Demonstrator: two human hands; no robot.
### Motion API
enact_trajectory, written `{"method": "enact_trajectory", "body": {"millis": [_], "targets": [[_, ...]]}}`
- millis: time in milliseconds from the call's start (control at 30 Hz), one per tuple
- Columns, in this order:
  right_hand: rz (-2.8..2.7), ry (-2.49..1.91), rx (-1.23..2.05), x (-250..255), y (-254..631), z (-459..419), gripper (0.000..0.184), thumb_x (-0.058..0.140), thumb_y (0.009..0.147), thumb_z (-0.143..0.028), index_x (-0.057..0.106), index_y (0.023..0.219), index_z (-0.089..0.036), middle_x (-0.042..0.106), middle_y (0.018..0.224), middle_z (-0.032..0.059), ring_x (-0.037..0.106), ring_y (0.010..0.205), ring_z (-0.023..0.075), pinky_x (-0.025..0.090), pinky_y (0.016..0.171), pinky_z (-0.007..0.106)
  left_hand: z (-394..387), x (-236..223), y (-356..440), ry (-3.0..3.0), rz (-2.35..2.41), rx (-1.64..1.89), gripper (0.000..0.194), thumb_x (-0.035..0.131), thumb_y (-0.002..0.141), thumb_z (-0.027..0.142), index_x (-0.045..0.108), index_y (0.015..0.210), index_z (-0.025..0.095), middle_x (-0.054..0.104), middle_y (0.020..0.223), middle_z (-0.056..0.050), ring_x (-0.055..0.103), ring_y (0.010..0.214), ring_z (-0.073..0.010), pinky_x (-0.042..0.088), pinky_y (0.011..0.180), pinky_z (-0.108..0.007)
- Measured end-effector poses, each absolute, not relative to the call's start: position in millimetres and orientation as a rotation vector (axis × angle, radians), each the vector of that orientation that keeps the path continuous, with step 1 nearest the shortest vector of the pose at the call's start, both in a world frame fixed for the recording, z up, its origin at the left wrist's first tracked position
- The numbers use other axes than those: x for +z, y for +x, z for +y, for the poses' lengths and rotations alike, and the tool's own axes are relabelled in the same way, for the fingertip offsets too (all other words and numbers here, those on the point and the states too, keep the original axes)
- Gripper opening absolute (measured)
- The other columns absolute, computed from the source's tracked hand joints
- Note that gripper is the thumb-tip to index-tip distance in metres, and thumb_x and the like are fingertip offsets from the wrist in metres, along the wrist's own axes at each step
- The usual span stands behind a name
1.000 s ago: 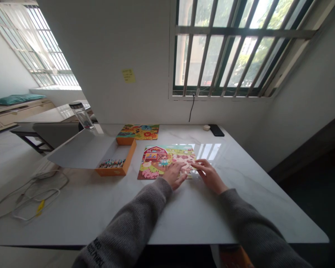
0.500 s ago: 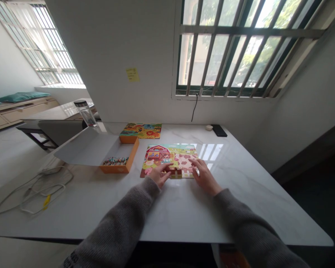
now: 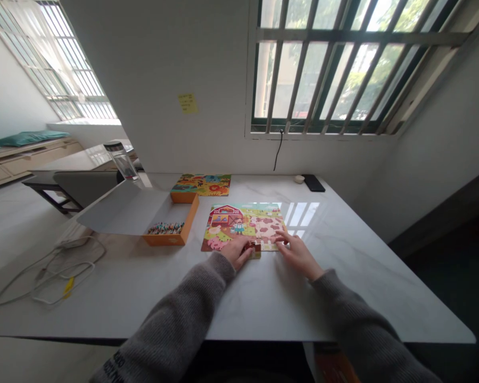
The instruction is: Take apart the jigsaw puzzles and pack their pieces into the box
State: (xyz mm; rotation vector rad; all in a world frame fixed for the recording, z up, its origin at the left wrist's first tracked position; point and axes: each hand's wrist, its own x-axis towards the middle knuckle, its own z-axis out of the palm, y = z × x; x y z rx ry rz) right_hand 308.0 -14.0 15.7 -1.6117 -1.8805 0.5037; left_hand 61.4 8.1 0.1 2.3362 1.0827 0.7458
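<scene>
A colourful farm jigsaw puzzle (image 3: 227, 226) with a red barn and a spotted cow lies flat on the table. At its lower edge, my left hand (image 3: 238, 252) pinches a brown-and-green puzzle piece (image 3: 257, 254) between thumb and fingers. The piece juts slightly past the bottom border, and part of it is hidden by my fingers. My right hand (image 3: 299, 257) rests at the puzzle's lower right corner, fingers apart and fingertips touching that edge, holding nothing.
Left of the puzzle stands an open orange box (image 3: 189, 221) with many small pieces inside. Behind is an animal picture puzzle (image 3: 207, 185). A phone (image 3: 314, 183) and small white case (image 3: 299, 179) lie far right. A white cable (image 3: 91, 264) is coiled left; a bottle (image 3: 122, 160) stands behind.
My left hand has moved right and closed on the puzzle piece, which now sits a little further right and lower. My right hand has shifted slightly right and down.
</scene>
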Motion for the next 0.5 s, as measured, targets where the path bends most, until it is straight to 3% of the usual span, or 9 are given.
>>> {"method": "enact_trajectory", "body": {"millis": [267,400,500], "targets": [[-1.487,-1.382,1.007,11.6,301.2,-16.1,0.047,0.056,0.086,-0.037,0.056,0.129,-0.018,0.067,0.114,0.0096,0.065,0.101,0.0216,0.051,0.09,0.037,9.8,0.4,64.3,2.341,1.123,0.72,0.012,0.05,0.09,0.024,0.059,0.093,0.017,0.063,0.091,-0.007,0.058,0.084,-0.0207,0.048,0.08,-0.033],[-1.64,-1.274,0.801,6.0,294.8,-14.0,0.035,0.05,0.084,-0.021,0.063,0.116,-0.018,0.057,0.121,0.0107,0.063,0.103,0.0204,0.052,0.092,0.037,10.9,-3.3,63.4,2.318,1.127,0.747,0.017,0.05,0.09,0.026,0.06,0.1,0.017,0.063,0.091,-0.007,0.058,0.083,-0.0208,0.048,0.08,-0.033],[-1.909,-1.14,0.562,1.1,294.0,-11.5,0.045,0.046,0.078,-0.006,0.063,0.117,-0.02,0.057,0.121,0.0104,0.058,0.114,0.0218,0.048,0.099,0.039,11.9,-5.3,62.8,2.301,1.097,0.759,0.022,0.05,0.09,0.025,0.061,0.107,0.017,0.063,0.093,-0.007,0.058,0.084,-0.0208,0.048,0.08,-0.033]]}}
